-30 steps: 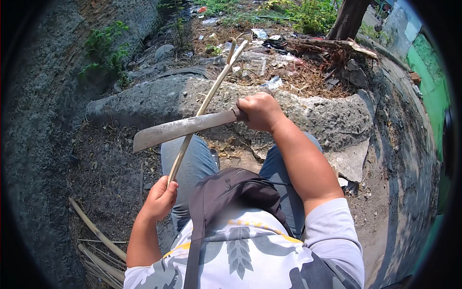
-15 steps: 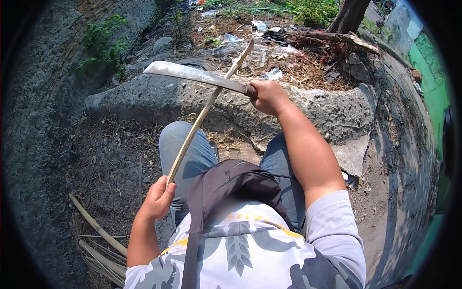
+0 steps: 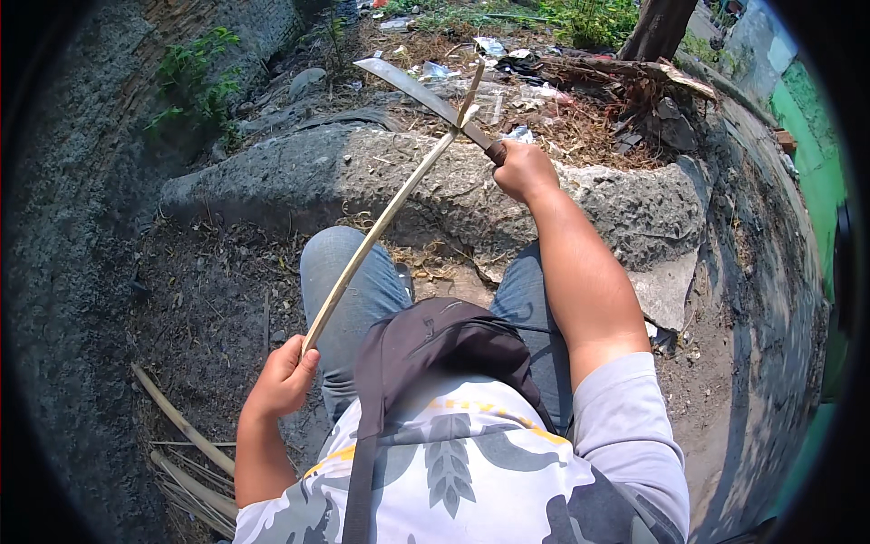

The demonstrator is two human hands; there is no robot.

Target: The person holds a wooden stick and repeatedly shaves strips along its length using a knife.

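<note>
My left hand (image 3: 283,379) is closed round the lower end of a long, pale wooden stick (image 3: 376,229). The stick slants up and away across my left knee toward the concrete ledge. In my right hand (image 3: 526,172) is the dark handle of a machete (image 3: 410,87), its blade pointing up and to the left. Blade and stick cross near the stick's far end, and a light curl of shaved wood (image 3: 468,115) stands out at that crossing. Beyond it the stick's tip looks browner. How deep the edge sits in the wood cannot be made out.
A rough concrete ledge (image 3: 598,201) runs in front of my knees. Several pale strips (image 3: 181,412) lie on the dirt at lower left. A rough wall (image 3: 63,272) rises on the left. Behind the ledge are litter, dry grass and a tree trunk (image 3: 654,32).
My right hand has moved slightly right and down. The blade has swung to point more steeply away, and a pale curl shows on the stick. My left hand has dropped slightly.
</note>
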